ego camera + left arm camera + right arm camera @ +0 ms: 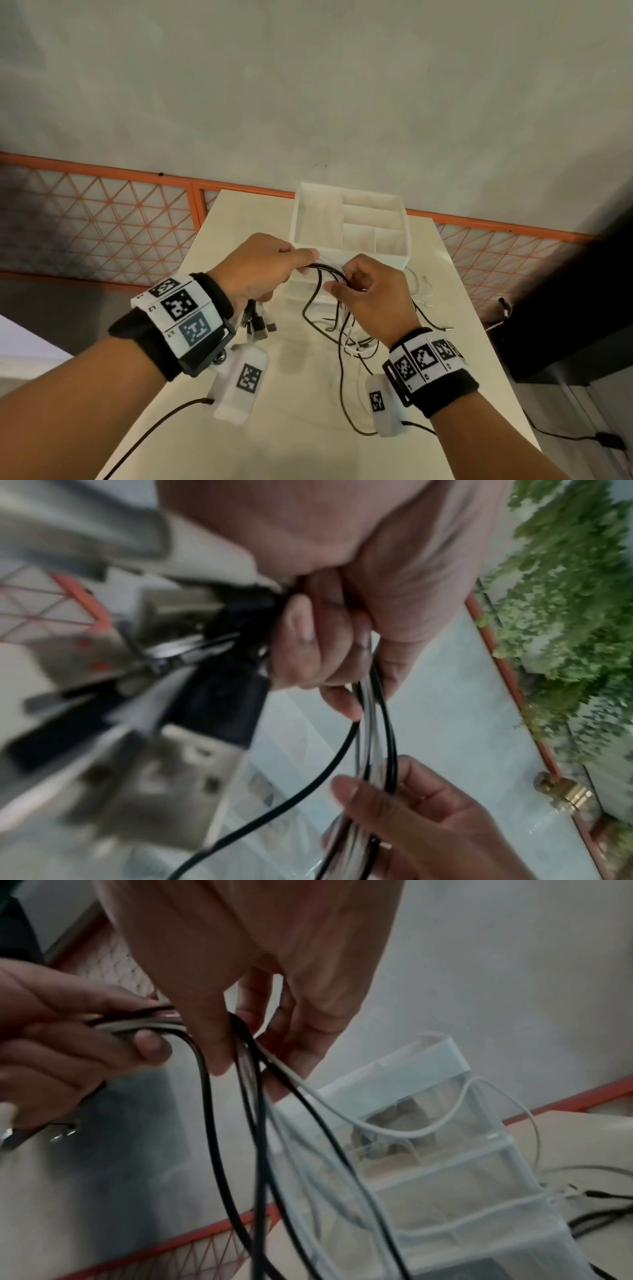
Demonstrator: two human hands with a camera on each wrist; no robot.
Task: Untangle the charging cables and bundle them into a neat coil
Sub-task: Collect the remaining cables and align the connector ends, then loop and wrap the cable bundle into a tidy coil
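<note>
Two hands, left hand [260, 270] and right hand [370, 294], are curled around black and white charging cables [329, 274], held above the bench [308, 428]. Compartments of the white organizer [349, 222] behind are seen bare.

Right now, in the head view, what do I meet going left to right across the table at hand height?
left hand gripping the cable bundle → USB plugs hanging under it → black and white cables stretched between the hands → right hand pinching them → loose cable ends on the table.
</note>
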